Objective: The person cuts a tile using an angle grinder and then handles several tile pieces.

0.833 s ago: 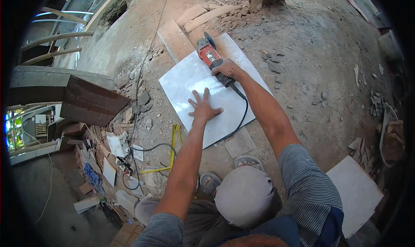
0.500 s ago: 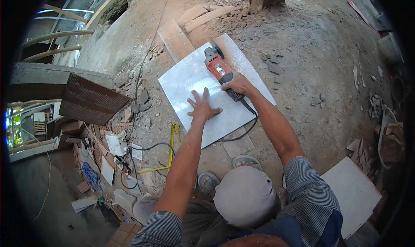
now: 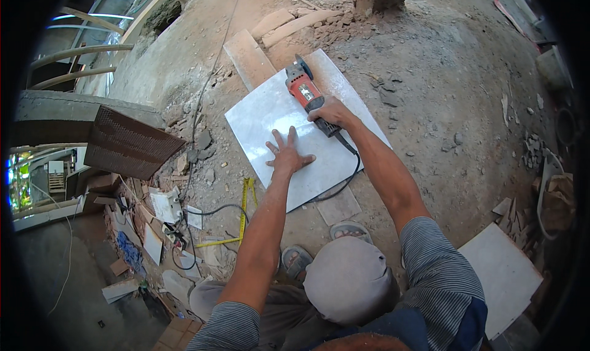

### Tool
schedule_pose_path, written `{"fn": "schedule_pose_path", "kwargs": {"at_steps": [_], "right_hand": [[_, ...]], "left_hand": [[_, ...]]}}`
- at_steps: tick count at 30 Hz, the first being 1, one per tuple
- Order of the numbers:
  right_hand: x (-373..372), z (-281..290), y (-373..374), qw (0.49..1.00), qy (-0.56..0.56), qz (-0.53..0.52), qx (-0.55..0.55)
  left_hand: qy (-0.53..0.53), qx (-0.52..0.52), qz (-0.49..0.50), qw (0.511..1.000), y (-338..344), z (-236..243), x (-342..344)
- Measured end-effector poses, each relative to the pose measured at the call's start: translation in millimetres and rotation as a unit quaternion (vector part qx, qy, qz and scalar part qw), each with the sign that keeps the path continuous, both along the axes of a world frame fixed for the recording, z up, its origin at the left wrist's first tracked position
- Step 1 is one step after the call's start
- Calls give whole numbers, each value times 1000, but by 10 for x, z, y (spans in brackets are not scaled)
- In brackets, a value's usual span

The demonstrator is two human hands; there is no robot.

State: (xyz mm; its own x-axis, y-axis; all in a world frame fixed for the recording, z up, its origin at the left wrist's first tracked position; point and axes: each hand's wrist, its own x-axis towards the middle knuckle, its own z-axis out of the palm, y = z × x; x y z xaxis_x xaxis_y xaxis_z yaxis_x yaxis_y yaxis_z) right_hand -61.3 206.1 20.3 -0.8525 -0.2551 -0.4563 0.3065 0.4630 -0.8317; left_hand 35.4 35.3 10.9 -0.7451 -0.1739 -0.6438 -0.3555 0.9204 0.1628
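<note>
A large, glossy white tile (image 3: 258, 114) lies in front of me on the dusty ground, one corner pointing away. My left hand (image 3: 286, 157) presses flat on it with the fingers spread. My right hand (image 3: 332, 112) is wrapped round the rear body of a red and black angle grinder (image 3: 305, 91). The grinder's head and dark disc (image 3: 303, 67) are at the tile's far edge; whether the disc touches the tile I cannot tell. From the grinder's back end a black cord (image 3: 355, 160) loops down over the tile's near side.
A yellow folding rule (image 3: 244, 212) lies left of my feet, beside cords and a white box (image 3: 166, 205). Narrow tile strips (image 3: 251, 59) rest under and beyond the tile. A brown perforated panel (image 3: 126, 143) leans at left. Another white tile (image 3: 499, 271) lies at lower right.
The grinder and my right hand have shifted slightly left and away from me, toward the tile's far edge. My left hand and the tile have stayed in place.
</note>
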Motion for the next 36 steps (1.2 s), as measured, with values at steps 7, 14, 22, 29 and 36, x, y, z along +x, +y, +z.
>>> {"fn": "schedule_pose_path", "kwargs": {"at_steps": [7,14,22,29,36], "right_hand": [[691,61,337,999,-29,-16,27],[823,45,402,999,-19,3,43],[321,67,151,999,-18,-16,32],[95,-34,56,1000,-28,-8,-4],[375,6,163,999,-16,-19,34]], "left_hand": [[6,6,3,1000,9,22,-10],[8,21,12,1000,5,32,7],[6,14,11,1000,17,26,11],[6,15,11,1000,26,43,11],[8,17,13,1000,0,24,5]]}}
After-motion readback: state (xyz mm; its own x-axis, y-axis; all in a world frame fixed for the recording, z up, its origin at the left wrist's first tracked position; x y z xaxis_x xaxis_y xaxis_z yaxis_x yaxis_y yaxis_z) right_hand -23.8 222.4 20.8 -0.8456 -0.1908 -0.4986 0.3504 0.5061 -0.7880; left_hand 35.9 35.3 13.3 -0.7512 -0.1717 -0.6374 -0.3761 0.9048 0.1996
